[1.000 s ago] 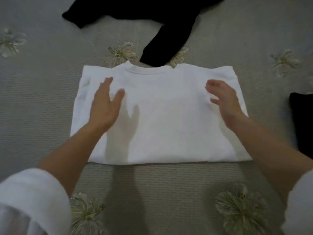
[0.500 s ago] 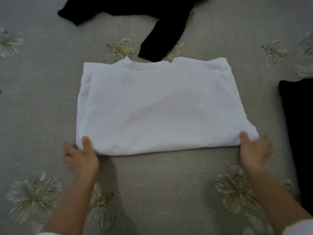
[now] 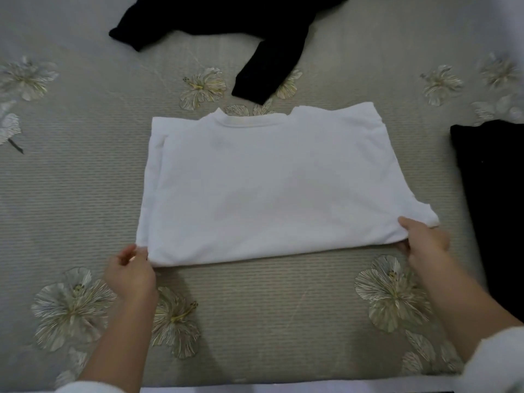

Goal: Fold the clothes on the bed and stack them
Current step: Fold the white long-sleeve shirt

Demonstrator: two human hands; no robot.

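A white T-shirt (image 3: 269,188) lies folded into a rectangle in the middle of the bed, collar at the far side. My left hand (image 3: 130,269) is at its near left corner with fingers curled against the edge. My right hand (image 3: 425,242) pinches the near right corner, thumb on top and fingers underneath. A shadow runs under the shirt's near edge. A black long-sleeved garment (image 3: 255,21) lies spread out unfolded beyond the shirt, one sleeve reaching toward the collar. A dark folded garment (image 3: 493,211) lies at the right.
The bedspread (image 3: 71,171) is grey-beige with embroidered flowers. Its near edge (image 3: 283,388) runs along the bottom of the view, right below my forearms. My white sleeves show at both lower corners.
A second ago both hands were over the shirt's upper half. They drew back to its near corners and now hold them; my left thumb has come off the top of the cloth.
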